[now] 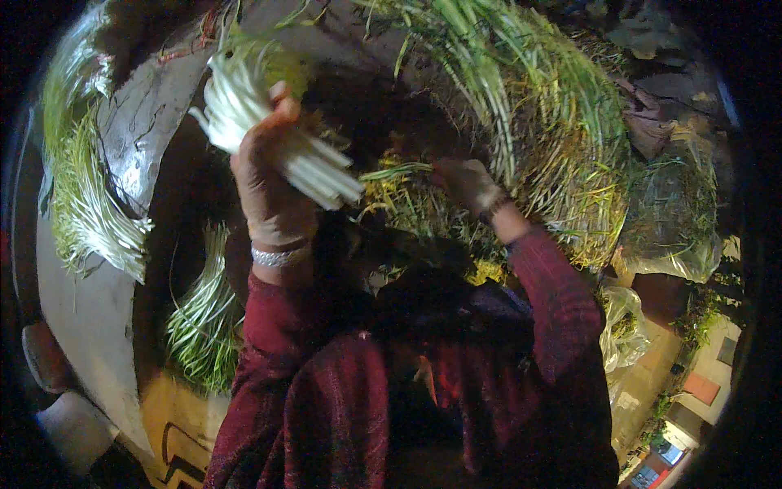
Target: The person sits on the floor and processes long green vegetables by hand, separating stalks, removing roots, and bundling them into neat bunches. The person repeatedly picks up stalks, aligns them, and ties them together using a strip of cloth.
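My left hand [269,162] grips a thick bundle of pale stalks [317,177], with their cut-looking white ends pointing down right. Its green upper part is blurred above my fingers. Lower and to the right, my right hand [467,183] is closed at the end of a few thin green stalks [397,170]; shadow hides its fingertips. Beneath those stalks is a heap of yellowed leaves and trimmings [415,211]. A large pile of long green stalks with yellowing leaves [550,122] curves around beyond my right hand.
Bundles of white-stemmed greens [107,226] lie on a grey surface [85,330] at the left. Another loose bunch [208,330] rests beside my left forearm. Clear plastic bags [672,214] with plant bits stand at the right. Dark shadow covers the middle ground.
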A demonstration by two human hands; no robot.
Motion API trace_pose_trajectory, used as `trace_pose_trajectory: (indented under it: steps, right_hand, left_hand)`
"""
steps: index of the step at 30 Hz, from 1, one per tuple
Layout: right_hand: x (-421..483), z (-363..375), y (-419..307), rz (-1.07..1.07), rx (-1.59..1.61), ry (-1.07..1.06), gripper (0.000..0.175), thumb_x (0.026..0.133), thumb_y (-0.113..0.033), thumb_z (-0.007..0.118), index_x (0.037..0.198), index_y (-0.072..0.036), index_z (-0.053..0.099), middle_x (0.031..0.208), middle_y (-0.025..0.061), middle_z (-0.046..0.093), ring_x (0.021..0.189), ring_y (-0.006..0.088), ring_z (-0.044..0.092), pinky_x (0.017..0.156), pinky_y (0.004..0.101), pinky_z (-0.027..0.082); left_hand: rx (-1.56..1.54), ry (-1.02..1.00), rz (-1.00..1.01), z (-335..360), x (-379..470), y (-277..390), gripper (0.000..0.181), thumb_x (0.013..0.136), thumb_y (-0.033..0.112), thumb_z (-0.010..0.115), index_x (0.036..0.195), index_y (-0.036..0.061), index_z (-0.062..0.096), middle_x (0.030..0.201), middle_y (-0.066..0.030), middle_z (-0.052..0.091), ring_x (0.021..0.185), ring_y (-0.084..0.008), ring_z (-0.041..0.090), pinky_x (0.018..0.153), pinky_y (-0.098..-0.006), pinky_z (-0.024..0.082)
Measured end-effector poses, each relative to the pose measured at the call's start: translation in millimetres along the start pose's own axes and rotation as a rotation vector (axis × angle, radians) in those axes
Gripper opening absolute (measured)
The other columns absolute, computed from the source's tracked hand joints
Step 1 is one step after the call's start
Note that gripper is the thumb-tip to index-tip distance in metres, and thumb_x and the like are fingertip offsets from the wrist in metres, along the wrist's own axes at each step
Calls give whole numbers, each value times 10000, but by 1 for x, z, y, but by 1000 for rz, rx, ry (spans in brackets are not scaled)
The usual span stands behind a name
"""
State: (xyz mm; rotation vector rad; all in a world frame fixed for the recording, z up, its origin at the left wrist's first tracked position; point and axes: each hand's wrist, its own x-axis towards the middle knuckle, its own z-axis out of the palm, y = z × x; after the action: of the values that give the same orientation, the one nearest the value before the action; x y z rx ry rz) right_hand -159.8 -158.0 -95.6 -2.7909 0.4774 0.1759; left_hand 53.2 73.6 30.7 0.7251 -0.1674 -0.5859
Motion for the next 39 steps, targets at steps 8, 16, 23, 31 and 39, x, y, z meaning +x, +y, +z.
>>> trace_pose_trajectory:
  steps: [8, 16, 23, 31, 39]
  right_hand:
    - [-95, -139, -51, 472, 1163, 615, 318, 994, -341, 580, 1044, -29, 616, 902, 75, 726, 512, 51, 537, 418, 183, 378]
    - [-111, -50, -58, 541, 1376, 689, 352, 970, -316, 634, 1171, -30, 678, 910, 29, 717, 511, 20, 501, 469, 190, 392]
    - [-112, -14, -55, 491, 1185, 771, 291, 942, -216, 684, 1131, 5, 697, 1027, 64, 725, 816, 100, 656, 745, 270, 529]
    - [-108, 18, -58, 465, 982, 706, 251, 911, -78, 695, 1122, 59, 687, 1016, 70, 723, 875, 118, 652, 803, 260, 524]
    - [-104, -4, -80, 216, 509, 665, 165, 937, -150, 660, 1034, -29, 717, 892, 177, 714, 775, 300, 702, 662, 353, 536]
  left_hand:
    - [-32, -226, -137, 16, -16, -9, 416, 885, 220, 656, 1210, -29, 579, 1259, -110, 627, 960, -175, 637, 805, -334, 555]
    - [231, -143, -588, 40, -35, -68, 260, 860, 124, 663, 1043, -60, 667, 928, -99, 715, 821, -178, 666, 727, -273, 521]
    - [296, -232, -505, 44, -35, -81, 278, 890, 162, 662, 1030, -77, 690, 1018, -161, 729, 934, -211, 683, 830, -315, 514]
    - [406, -152, -493, 47, -51, -120, 155, 775, 54, 778, 861, -37, 688, 755, -68, 681, 616, -132, 622, 568, -287, 501]
    - [437, -82, -464, 45, -53, -119, 79, 785, -17, 612, 743, -61, 663, 671, -113, 667, 589, -185, 645, 558, -315, 522]
